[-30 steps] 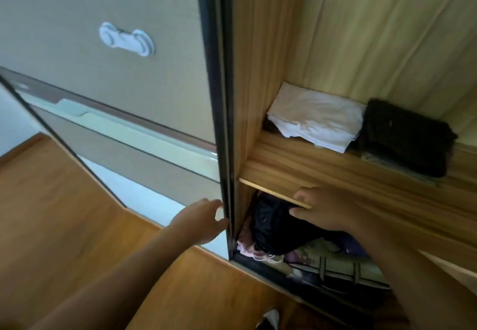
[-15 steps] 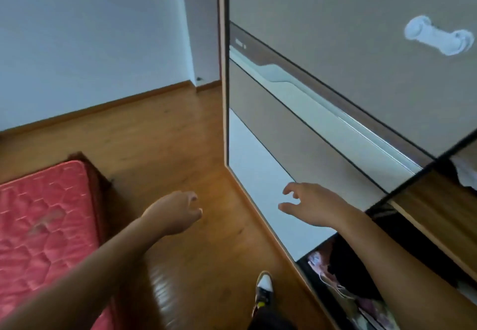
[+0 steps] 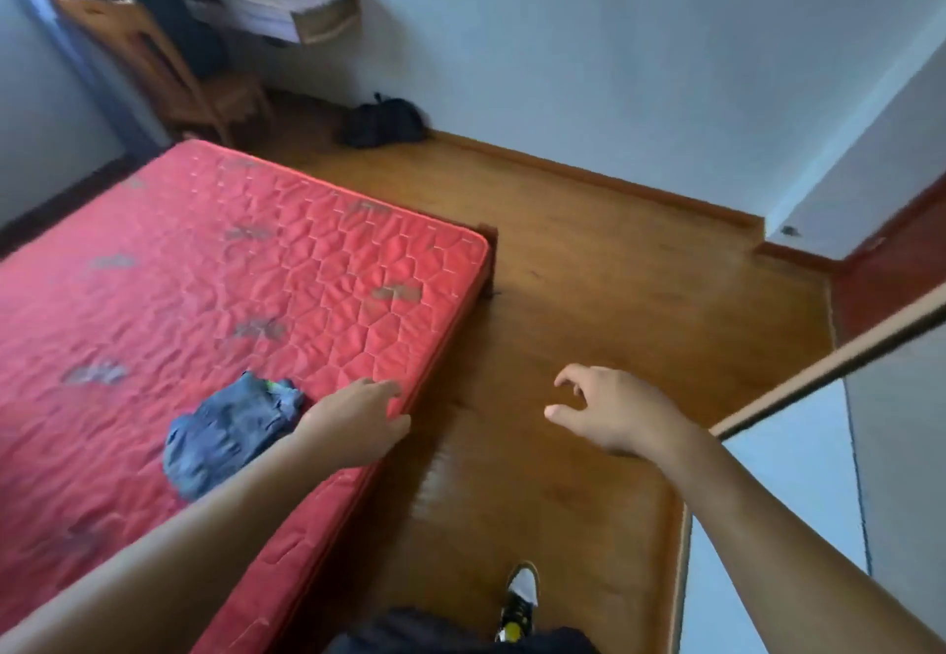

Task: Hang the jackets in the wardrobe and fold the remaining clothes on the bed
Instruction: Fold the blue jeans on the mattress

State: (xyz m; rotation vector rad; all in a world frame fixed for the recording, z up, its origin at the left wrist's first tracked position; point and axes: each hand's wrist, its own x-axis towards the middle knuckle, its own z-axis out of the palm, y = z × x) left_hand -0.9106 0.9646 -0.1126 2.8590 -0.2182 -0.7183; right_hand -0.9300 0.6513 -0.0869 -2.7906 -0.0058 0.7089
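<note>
A bed with a bare red quilted mattress fills the left of the view. One crumpled blue denim garment lies on it near the right edge. My left hand hovers over the mattress edge just right of the garment, fingers relaxed and holding nothing. My right hand is out over the wooden floor, fingers loosely spread and empty. The wardrobe's sliding door shows at the lower right.
Wooden floor lies between bed and wardrobe. A wooden chair and a desk stand at the back left, with a dark bag on the floor by the wall. My shoe is at the bottom.
My view has swung left from the wardrobe interior to the bed. Both hands left the wardrobe door and shelf edge and now hang free, the left one over the mattress.
</note>
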